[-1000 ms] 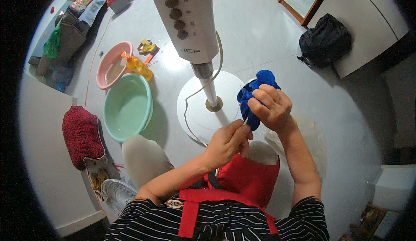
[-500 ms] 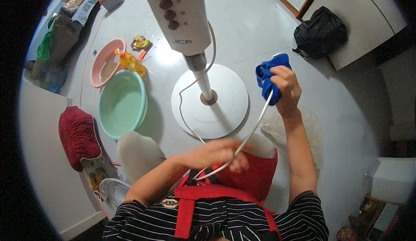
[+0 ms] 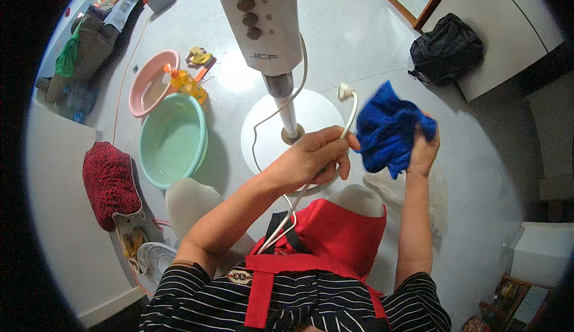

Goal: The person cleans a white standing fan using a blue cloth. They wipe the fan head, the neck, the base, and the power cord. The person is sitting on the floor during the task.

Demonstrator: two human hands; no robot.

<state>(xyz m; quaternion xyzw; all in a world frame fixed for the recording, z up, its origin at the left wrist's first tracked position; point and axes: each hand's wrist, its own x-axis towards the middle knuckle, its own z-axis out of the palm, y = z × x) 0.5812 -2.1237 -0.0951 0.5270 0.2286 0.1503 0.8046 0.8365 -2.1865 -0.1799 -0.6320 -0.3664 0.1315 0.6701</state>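
My left hand [image 3: 315, 157] is closed around a white power cord [image 3: 351, 117] a little below its plug [image 3: 345, 92], which points up. From my fingers the cord runs down to my red apron [image 3: 335, 230]. A crumpled blue cloth [image 3: 388, 132] hangs from my right hand [image 3: 423, 153], just right of the plug and apart from it. In front of me stands a white pedestal fan [image 3: 257, 24] with round buttons on its column. My left hand covers part of its round white base [image 3: 254, 126].
To the left are a green basin [image 3: 172, 144] of water, a pink basin [image 3: 140, 93] and an orange bottle [image 3: 186, 84]. A dark red cushion-like thing [image 3: 107, 182] lies by the wall. A black bag [image 3: 447, 48] rests against the cabinet, and a clear plastic bag [image 3: 433, 206] lies below my right hand.
My left hand has risen from my lap along the cord to near the plug. The cloth, earlier wrapped round the cord, has come off it, and my right hand has moved right and slightly down.
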